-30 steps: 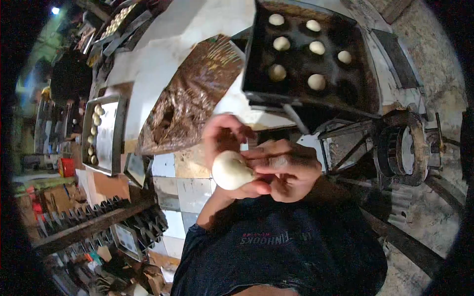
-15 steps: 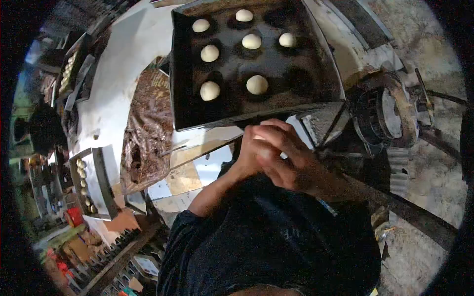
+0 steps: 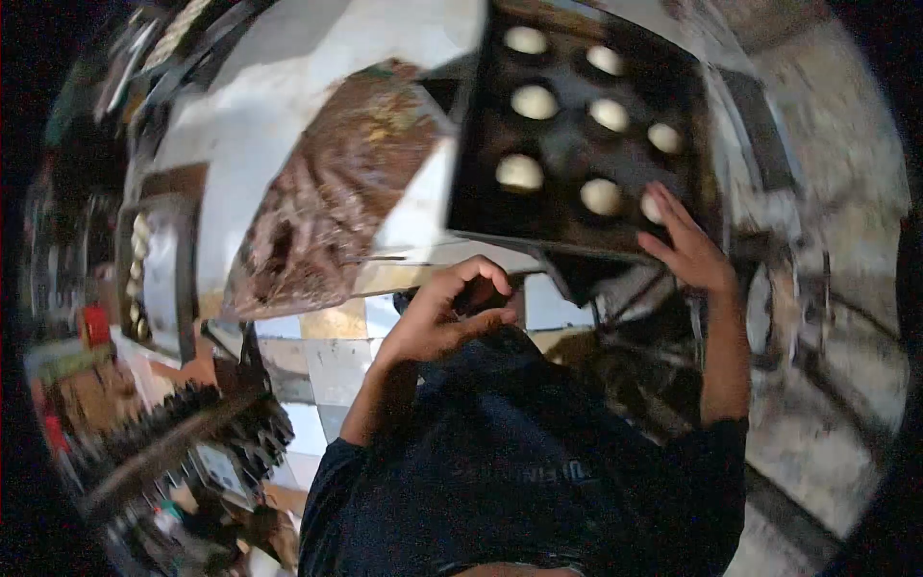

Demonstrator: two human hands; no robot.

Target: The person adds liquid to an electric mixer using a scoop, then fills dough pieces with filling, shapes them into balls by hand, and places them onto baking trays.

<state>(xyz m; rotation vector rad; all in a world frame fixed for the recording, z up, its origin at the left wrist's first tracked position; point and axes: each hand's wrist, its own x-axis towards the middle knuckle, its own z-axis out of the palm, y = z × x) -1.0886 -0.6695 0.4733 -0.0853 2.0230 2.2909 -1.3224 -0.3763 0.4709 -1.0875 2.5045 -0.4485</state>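
Note:
Pale round dough balls (image 3: 602, 197) sit spaced out in a dark metal baking tray (image 3: 567, 159). My right hand (image 3: 687, 252) reaches over the tray's near right corner, fingers stretched out against one dough ball (image 3: 652, 208), which is partly hidden behind them. The thumb stands apart from that ball. In front of my body, my left hand (image 3: 447, 313) is loosely curved, with a gap between thumb and fingers and nothing visible in it. It is below the tray's near left corner, touching nothing I can see.
A crumpled brown plastic sheet (image 3: 317, 221) lies on the white table (image 3: 240, 115) left of the tray. Farther left, another tray (image 3: 187, 260) holds a row of dough pieces (image 3: 139, 255). A dark rack (image 3: 173, 438) stands at lower left. A round metal frame (image 3: 764, 308) is at right.
My hands, pressed together before, have separated. The right moved up and right to the tray, where a dough ball now shows at its fingers. The left has opened. The view has shifted.

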